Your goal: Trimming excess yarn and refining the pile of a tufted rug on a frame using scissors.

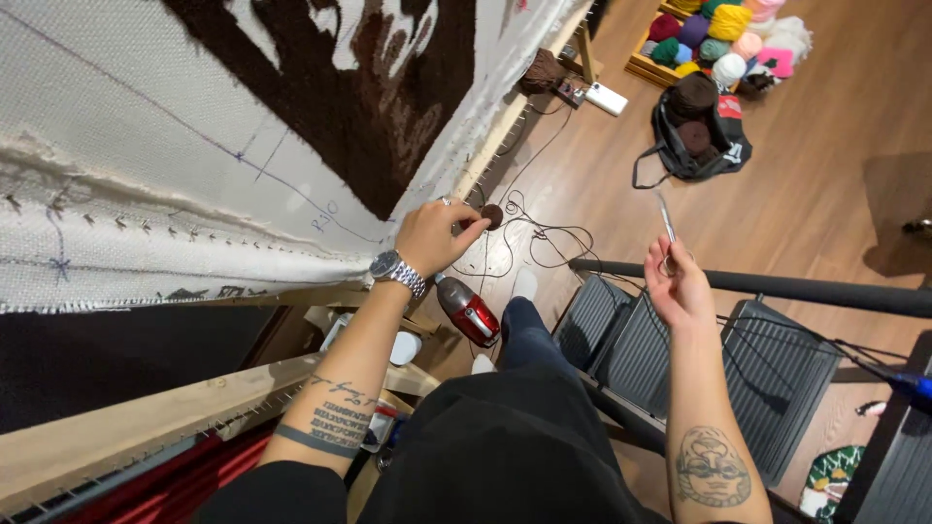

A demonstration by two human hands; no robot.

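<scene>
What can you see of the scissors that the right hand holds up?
The scissors look like thin, silvery metal, small and narrow. The right hand holds them by the lower end, fingers through the handle, with the blades pointing up and slightly left, above the wooden floor. The blades seem closed. Nothing else touches them.

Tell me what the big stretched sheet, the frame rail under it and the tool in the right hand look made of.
Sheet: woven cream cloth, grid weave visible, with brown tufted pile. Frame rail: bare pale wood, grain showing. Scissors in the right hand: thin shiny metal, likely steel.
</scene>
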